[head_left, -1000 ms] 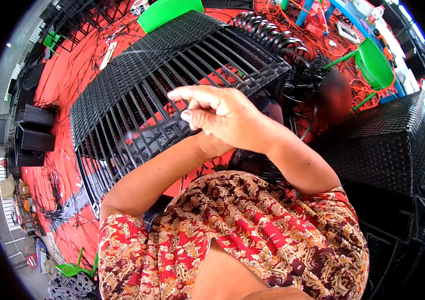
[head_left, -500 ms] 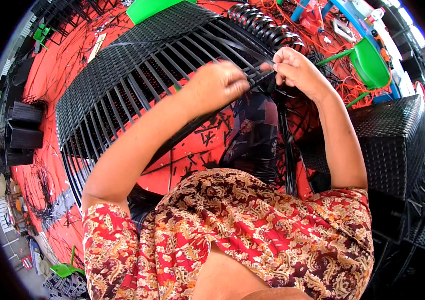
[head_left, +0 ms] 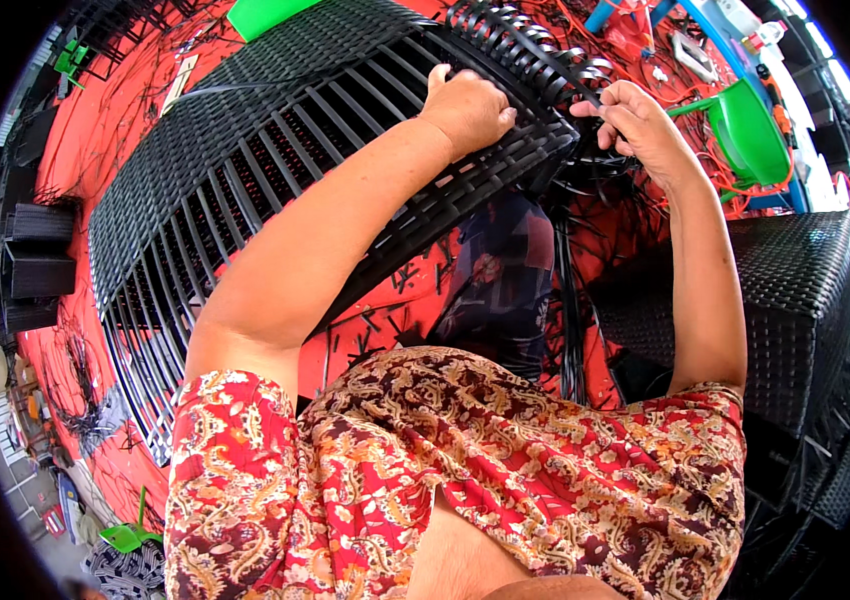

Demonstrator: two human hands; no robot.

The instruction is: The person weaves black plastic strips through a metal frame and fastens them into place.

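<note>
A black woven rattan furniture panel [head_left: 275, 75] lies across in front of me. Its far part is tightly woven, while bare parallel strips show along the middle and left. My left hand [head_left: 467, 112] is curled over the near woven band at the panel's right end; what its fingers grip, if anything, is hidden. Just past the panel's right corner, my right hand [head_left: 635, 128] pinches a flat black strip [head_left: 548, 62] between thumb and forefinger, its other fingers loosely bent. That strip runs up and left across a coil of black strips [head_left: 493, 30].
A second woven black piece [head_left: 775, 285] stands close on my right. Beyond my right hand are a green plastic chair [head_left: 750, 135] and orange cord. Cut strip scraps litter the red floor covering [head_left: 400, 300]. More woven pieces [head_left: 40, 250] stand far left.
My left hand has moved up and slightly right onto the panel. My right hand has shifted right, away from the corner, with the strip. The panel appears turned slightly, showing more of its near woven side.
</note>
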